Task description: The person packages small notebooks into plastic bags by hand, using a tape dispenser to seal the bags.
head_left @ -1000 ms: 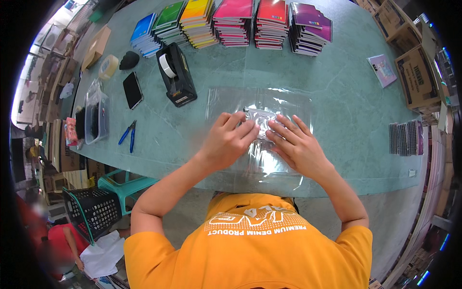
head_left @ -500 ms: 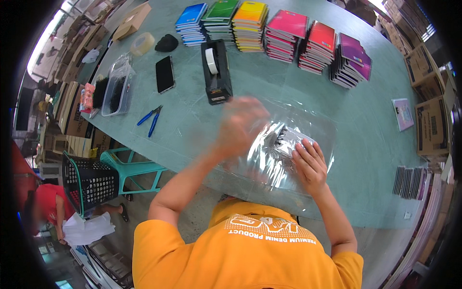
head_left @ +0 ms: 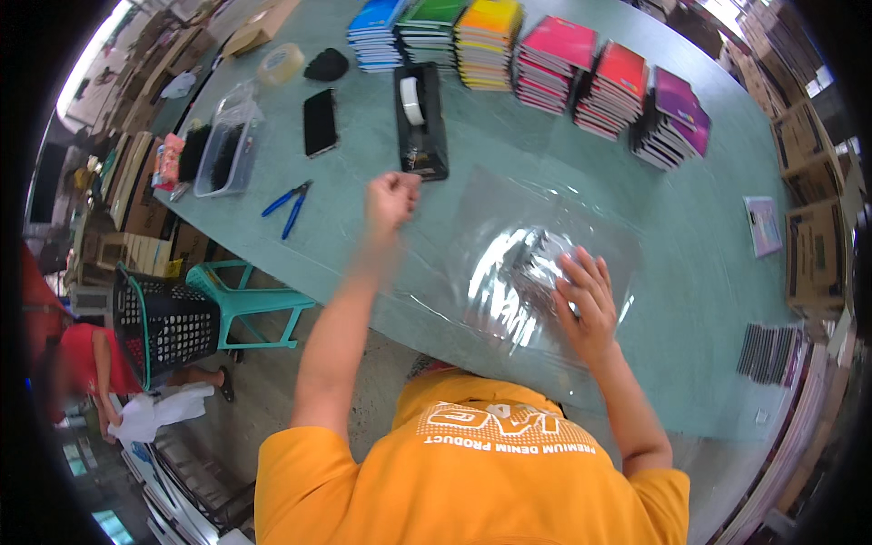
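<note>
My left hand (head_left: 392,201) is at the near end of a black tape dispenser (head_left: 420,123), which carries a white roll. Its fingers are pinched together; whatever is between them is too small to make out. My right hand (head_left: 586,302) lies with fingers stretched out, pressing on a clear plastic sheet or bag (head_left: 490,204) spread before me. Under or inside the shiny plastic, beside the right fingers, sits a small item (head_left: 543,252) with a dark, toothed-looking edge; glare hides most of it.
Stacks of spiral notebooks in blue, green, yellow (head_left: 488,45), pink, red and purple line the far side. Leftward lie a phone (head_left: 320,123), blue cutters (head_left: 289,207), a clear tub (head_left: 227,154) and a tape roll (head_left: 280,64). Another notebook stack (head_left: 768,354) is at right.
My left hand has moved left and away from the plastic to the dispenser's near end, and its fingers have closed. The right hand stays on the plastic, its fingers slightly more spread.
</note>
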`<act>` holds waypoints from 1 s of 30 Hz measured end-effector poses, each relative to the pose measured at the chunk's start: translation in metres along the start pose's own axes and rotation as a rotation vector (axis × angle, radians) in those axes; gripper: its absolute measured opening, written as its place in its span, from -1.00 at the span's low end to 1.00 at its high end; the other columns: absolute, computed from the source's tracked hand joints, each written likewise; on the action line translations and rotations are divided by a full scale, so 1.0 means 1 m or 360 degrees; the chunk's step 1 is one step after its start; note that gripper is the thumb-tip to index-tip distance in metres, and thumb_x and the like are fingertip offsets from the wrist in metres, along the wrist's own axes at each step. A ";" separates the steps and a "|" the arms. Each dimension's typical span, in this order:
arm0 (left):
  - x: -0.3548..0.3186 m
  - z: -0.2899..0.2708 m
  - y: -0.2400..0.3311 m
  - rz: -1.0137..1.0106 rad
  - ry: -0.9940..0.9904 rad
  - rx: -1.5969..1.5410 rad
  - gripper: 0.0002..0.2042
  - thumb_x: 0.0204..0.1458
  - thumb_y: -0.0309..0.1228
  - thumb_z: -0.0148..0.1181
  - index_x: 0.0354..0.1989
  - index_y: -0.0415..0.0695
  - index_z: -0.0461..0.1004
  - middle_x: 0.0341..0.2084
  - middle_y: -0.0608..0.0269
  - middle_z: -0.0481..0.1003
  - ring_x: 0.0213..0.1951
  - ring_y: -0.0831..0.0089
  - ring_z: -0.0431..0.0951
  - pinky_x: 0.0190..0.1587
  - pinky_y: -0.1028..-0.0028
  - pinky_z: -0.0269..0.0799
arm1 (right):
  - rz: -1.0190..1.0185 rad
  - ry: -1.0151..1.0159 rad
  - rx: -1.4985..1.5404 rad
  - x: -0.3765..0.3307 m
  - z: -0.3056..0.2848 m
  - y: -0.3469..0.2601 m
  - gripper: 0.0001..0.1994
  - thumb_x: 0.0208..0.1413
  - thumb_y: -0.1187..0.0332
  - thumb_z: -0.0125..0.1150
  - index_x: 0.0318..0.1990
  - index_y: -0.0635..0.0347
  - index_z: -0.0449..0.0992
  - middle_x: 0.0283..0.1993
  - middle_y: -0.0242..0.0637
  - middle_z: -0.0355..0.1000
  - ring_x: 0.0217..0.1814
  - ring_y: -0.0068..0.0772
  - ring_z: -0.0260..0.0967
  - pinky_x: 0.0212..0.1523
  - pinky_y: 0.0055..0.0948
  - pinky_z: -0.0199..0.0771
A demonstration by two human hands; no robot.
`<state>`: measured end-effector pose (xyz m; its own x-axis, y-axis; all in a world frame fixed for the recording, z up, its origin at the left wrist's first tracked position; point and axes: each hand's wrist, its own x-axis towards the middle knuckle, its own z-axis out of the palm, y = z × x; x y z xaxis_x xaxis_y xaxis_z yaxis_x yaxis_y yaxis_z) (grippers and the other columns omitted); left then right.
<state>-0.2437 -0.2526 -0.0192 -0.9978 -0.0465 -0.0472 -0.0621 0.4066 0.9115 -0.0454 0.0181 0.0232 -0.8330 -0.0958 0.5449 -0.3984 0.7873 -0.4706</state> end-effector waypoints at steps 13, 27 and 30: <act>-0.167 0.088 0.086 -0.0141 -0.0511 -0.0355 -0.66 -0.03 -0.16 0.27 -0.62 -0.21 0.47 -0.77 0.31 0.40 -0.73 0.63 0.31 -0.65 0.53 0.19 | -0.0044 -0.0046 0.0159 0.006 0.006 0.007 -0.41 -0.06 0.46 0.23 0.19 0.27 0.20 0.00 -0.33 0.46 0.15 -0.35 0.33 0.25 -0.29 0.08; -0.168 0.064 0.036 0.0048 -0.0457 -0.0008 -0.80 -0.04 -0.32 0.27 -0.47 -0.22 0.49 -0.61 0.29 0.49 -0.55 0.63 0.38 -0.48 0.54 0.29 | 0.0835 -0.0867 0.0752 0.057 -0.022 0.040 -0.45 -0.19 0.29 0.41 0.04 0.16 0.40 0.02 -0.16 0.39 0.07 -0.26 0.31 0.04 -0.32 0.30; -0.108 0.035 0.032 0.0310 -0.0055 -0.0004 -0.82 0.02 -0.35 0.21 -0.41 -0.23 0.50 -0.53 0.26 0.52 -0.49 0.63 0.41 -0.44 0.53 0.31 | 0.1082 -0.0837 0.0910 0.051 -0.026 0.040 -0.44 -0.15 0.25 0.38 0.05 0.22 0.38 -0.06 -0.23 0.42 -0.04 -0.40 0.35 -0.02 -0.43 0.32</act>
<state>-0.1385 -0.2023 0.0005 -0.9911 0.0642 0.1162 0.1323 0.4026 0.9058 -0.0939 0.0605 0.0500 -0.9583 -0.1013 -0.2673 0.2109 0.3806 -0.9004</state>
